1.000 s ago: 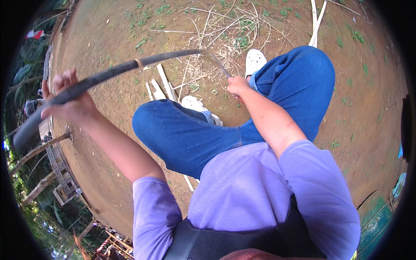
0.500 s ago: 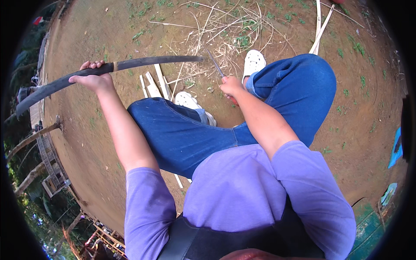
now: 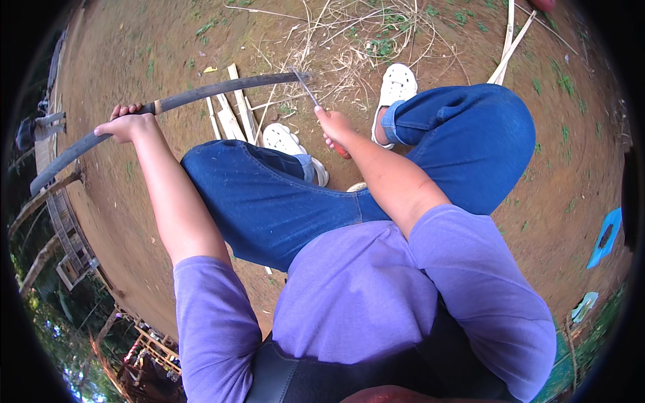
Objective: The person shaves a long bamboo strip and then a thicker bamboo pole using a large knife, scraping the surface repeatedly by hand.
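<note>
Head view: a long dark bamboo pole arcs above the dirt ground. Left hand has its fingers wrapped around the pole mid-length; right hand grips a knife whose blade meets the pole's end. Steady the pole firmly and shave away from the knees, I judge.

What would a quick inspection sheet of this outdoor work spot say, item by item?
Surface: bare dirt ground with sparse grass.
Job's things: long dark pole held across the knees; knife with its blade at the pole's end.
Clutter: split pale slats, dry straw, blue scrap.
Hands: left hand grips the pole; right hand grips the knife.
Cables: nothing seen.
Surroundings: wooden frames at left; white shoes on the ground.
</note>
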The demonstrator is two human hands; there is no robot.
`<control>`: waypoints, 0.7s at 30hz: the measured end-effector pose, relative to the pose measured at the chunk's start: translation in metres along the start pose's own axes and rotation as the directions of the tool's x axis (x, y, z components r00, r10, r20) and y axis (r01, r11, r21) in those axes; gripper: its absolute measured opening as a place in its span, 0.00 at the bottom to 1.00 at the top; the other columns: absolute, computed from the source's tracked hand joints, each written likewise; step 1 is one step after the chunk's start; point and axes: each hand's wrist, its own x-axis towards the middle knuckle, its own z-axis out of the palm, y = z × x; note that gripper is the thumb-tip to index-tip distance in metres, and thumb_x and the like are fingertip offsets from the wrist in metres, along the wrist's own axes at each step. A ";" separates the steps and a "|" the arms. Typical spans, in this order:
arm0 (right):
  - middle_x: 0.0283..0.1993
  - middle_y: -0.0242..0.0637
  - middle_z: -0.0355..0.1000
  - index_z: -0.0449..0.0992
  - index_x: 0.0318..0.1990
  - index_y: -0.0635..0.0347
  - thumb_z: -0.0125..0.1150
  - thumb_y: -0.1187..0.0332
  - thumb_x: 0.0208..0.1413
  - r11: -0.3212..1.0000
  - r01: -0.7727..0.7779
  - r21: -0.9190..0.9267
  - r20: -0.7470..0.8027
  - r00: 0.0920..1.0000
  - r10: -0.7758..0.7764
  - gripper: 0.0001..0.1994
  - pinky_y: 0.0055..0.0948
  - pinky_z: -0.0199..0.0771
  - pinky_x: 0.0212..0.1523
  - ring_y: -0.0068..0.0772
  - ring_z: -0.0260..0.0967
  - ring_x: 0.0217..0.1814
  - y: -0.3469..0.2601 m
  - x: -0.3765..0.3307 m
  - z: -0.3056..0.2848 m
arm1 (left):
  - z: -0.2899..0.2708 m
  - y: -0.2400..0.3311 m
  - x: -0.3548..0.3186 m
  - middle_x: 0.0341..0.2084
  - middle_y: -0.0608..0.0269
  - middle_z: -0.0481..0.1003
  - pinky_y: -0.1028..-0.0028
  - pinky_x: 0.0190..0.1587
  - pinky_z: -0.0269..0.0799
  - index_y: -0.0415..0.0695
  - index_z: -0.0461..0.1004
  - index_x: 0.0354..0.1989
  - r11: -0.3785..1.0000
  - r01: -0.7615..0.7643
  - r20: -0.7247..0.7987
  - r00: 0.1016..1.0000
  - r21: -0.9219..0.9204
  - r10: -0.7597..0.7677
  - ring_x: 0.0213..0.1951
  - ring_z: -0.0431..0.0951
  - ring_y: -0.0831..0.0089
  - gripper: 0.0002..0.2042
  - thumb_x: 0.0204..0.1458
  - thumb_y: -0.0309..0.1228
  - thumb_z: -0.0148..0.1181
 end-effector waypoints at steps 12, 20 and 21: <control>0.26 0.40 0.74 0.78 0.38 0.60 0.42 0.38 0.65 0.960 0.118 -0.255 0.065 0.992 -0.105 0.32 0.34 0.75 0.22 0.31 0.73 0.22 -0.024 -0.021 0.010 | -0.004 0.000 0.009 0.14 0.66 0.61 0.72 0.17 0.59 0.39 0.67 0.26 1.000 -0.025 0.039 0.999 0.001 0.025 0.14 0.60 0.72 0.38 0.64 0.65 0.27; 0.28 0.41 0.76 0.79 0.43 0.63 0.42 0.36 0.63 0.968 -0.231 -0.095 -0.103 0.970 0.221 0.34 0.36 0.74 0.22 0.33 0.73 0.22 0.017 0.012 -0.034 | 0.006 -0.004 0.011 0.14 0.66 0.60 0.70 0.20 0.60 0.40 0.64 0.27 1.000 0.002 0.147 0.989 -0.004 -0.001 0.14 0.58 0.71 0.39 0.60 0.70 0.25; 0.27 0.41 0.76 0.79 0.42 0.63 0.43 0.36 0.63 0.968 -0.221 -0.121 -0.123 0.971 0.207 0.34 0.36 0.75 0.23 0.33 0.74 0.22 0.020 0.012 -0.028 | 0.008 -0.007 0.010 0.14 0.66 0.60 0.70 0.20 0.60 0.40 0.64 0.27 1.000 0.008 0.177 0.984 -0.006 -0.007 0.14 0.58 0.71 0.39 0.60 0.70 0.25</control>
